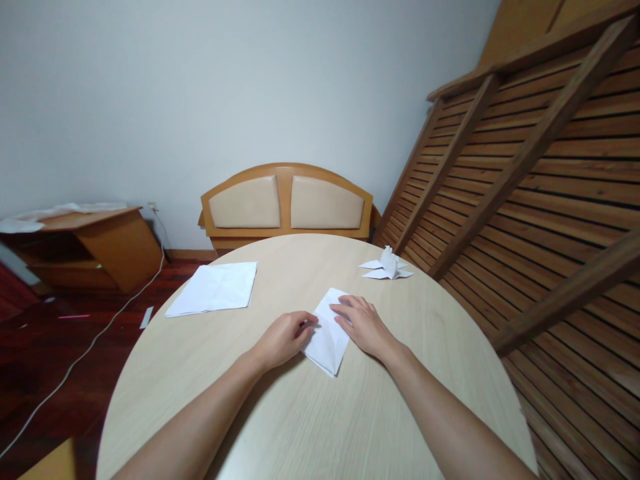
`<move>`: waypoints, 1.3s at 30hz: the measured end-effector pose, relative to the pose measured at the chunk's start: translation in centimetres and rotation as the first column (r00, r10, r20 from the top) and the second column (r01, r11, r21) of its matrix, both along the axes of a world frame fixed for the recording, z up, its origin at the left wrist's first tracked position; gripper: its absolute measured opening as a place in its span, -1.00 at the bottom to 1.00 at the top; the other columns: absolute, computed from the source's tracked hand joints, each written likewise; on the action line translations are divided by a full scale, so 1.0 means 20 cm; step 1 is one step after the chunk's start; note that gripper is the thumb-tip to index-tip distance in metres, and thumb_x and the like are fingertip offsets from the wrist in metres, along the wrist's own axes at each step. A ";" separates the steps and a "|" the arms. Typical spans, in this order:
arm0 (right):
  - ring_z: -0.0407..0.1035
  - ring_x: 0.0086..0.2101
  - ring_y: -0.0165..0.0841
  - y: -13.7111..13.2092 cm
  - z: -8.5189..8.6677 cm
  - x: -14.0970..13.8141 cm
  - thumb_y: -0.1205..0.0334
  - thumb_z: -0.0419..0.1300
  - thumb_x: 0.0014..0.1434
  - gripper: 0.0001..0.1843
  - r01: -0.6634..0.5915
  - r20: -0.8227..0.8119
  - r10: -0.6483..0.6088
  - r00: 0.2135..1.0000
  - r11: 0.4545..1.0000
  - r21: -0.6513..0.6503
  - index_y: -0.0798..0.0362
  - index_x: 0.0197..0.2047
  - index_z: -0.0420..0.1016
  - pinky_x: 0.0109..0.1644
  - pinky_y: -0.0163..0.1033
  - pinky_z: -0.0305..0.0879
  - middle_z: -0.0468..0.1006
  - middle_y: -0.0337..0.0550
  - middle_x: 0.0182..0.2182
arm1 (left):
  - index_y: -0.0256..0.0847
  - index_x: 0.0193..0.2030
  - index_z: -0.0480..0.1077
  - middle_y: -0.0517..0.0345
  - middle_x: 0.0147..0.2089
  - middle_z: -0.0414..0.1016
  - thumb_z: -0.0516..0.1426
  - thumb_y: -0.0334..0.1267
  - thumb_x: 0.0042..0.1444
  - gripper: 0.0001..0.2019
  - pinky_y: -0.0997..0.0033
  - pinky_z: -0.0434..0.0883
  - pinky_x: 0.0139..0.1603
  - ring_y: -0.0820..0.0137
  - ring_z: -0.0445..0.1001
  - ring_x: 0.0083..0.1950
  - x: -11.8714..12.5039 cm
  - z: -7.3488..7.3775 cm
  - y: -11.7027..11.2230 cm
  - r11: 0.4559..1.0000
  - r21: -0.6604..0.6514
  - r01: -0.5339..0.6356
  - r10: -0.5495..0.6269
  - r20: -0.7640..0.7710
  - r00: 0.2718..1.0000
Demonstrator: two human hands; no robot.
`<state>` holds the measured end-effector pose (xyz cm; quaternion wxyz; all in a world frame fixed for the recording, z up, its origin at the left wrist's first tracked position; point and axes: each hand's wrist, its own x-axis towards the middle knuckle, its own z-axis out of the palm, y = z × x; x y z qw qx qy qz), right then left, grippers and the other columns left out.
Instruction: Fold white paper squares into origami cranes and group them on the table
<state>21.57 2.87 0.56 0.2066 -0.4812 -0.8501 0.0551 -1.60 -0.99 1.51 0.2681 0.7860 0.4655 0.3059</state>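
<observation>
A white sheet of paper (327,340), folded into a layered diamond-like shape, lies near the middle of the round table. My left hand (287,337) is at its left edge, fingers curled and thumb and fingertips closed on the paper. From the right side my right hand (363,323) rests on the paper, its fingers stretched out and slightly apart over the upper right part. The creases under my fingertips are partly hidden. Farther back on the right stands a folded white paper figure (387,264) with pointed parts spreading to both sides.
A stack of white paper sheets (214,288) lies at the table's left. The round wooden table (400,413) has a curved edge. Slatted wooden panels (545,180) lean on the right. Behind is a headboard (285,200); a low cabinet (120,247) and a white cable (95,340) are left.
</observation>
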 end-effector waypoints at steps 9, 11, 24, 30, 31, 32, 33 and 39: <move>0.33 0.14 -0.21 -0.04 0.02 -0.03 0.02 -0.09 0.44 -0.57 -0.199 -0.187 0.176 0.966 0.974 -0.112 -0.01 0.16 0.45 0.31 0.01 0.06 0.51 -0.06 0.12 | -0.29 -0.08 0.53 0.00 -0.09 0.61 -0.08 -0.39 0.15 -0.62 0.34 0.44 -0.05 0.29 0.54 -0.07 -0.02 0.01 0.02 0.991 -0.126 0.048 -0.019 0.218 0.976; 0.34 0.13 -0.22 -0.05 0.04 -0.03 0.00 -0.16 0.46 -0.54 -0.246 -0.212 0.211 0.954 0.956 -0.156 -0.04 0.14 0.46 0.34 0.05 -0.01 0.52 -0.09 0.11 | -0.27 -0.03 0.50 -0.01 0.01 0.58 -0.07 -0.45 0.10 -0.60 0.34 0.43 0.00 0.30 0.52 0.01 -0.04 0.02 0.01 0.991 -0.089 0.101 -0.078 0.234 0.969; 0.22 0.24 -0.21 -0.06 0.06 -0.02 -0.07 -0.25 0.45 -0.45 -0.314 -0.296 0.224 0.928 0.900 -0.304 -0.07 0.17 0.45 0.38 0.08 -0.06 0.47 -0.14 0.18 | -0.15 0.06 0.50 0.07 0.16 0.52 0.05 -0.48 0.08 -0.57 0.24 0.34 0.26 0.29 0.45 0.19 -0.06 0.01 0.00 0.953 0.103 0.286 -0.262 -0.198 0.944; 0.18 0.27 -0.11 -0.07 0.08 -0.01 -0.17 0.11 0.29 -0.44 -0.336 -0.217 0.284 0.934 0.903 -0.269 -0.06 0.23 0.40 0.41 0.20 -0.25 0.43 -0.06 0.22 | -0.22 0.17 0.43 -0.07 0.26 0.42 0.08 -0.43 0.07 -0.52 0.11 0.27 0.33 0.17 0.38 0.28 -0.10 -0.02 0.02 0.964 0.176 0.198 -0.133 -0.325 0.936; 0.16 0.28 -0.08 -0.08 0.08 -0.01 -0.20 0.21 0.18 -0.33 -0.349 -0.199 0.302 0.932 0.895 -0.277 -0.06 0.26 0.37 0.42 0.20 -0.28 0.38 -0.04 0.25 | -0.23 0.18 0.41 -0.08 0.27 0.42 0.08 -0.45 0.04 -0.49 0.11 0.28 0.33 0.17 0.38 0.28 -0.11 -0.03 0.03 0.966 0.184 0.183 -0.117 -0.321 0.940; 0.14 0.29 -0.06 -0.08 0.07 -0.01 -0.22 0.31 0.07 -0.22 -0.360 -0.182 0.319 0.930 0.888 -0.285 -0.05 0.28 0.34 0.42 0.20 -0.30 0.34 -0.03 0.28 | -0.23 0.20 0.39 -0.08 0.27 0.42 0.07 -0.48 0.01 -0.45 0.12 0.29 0.32 0.18 0.39 0.27 -0.12 -0.04 0.04 0.966 0.191 0.175 -0.109 -0.313 0.943; 0.11 0.30 -0.04 -0.08 0.07 -0.01 -0.22 0.37 -0.02 -0.12 -0.366 -0.170 0.329 0.929 0.885 -0.287 -0.05 0.30 0.32 0.42 0.19 -0.30 0.31 -0.02 0.30 | -0.22 0.20 0.37 -0.07 0.26 0.42 0.07 -0.49 0.00 -0.43 0.12 0.31 0.31 0.19 0.40 0.26 -0.12 -0.05 0.05 0.966 0.196 0.169 -0.104 -0.301 0.948; 0.28 0.19 -0.12 -0.08 0.07 -0.01 -0.04 0.35 0.08 -0.35 -0.372 -0.189 0.339 0.922 0.911 -0.180 -0.04 0.21 0.42 0.38 0.05 -0.05 0.47 -0.05 0.18 | -0.19 0.21 0.34 -0.05 0.20 0.47 0.08 -0.45 0.03 -0.46 0.17 0.35 0.24 0.19 0.44 0.19 -0.13 -0.05 0.05 0.966 0.210 0.153 -0.096 -0.259 0.961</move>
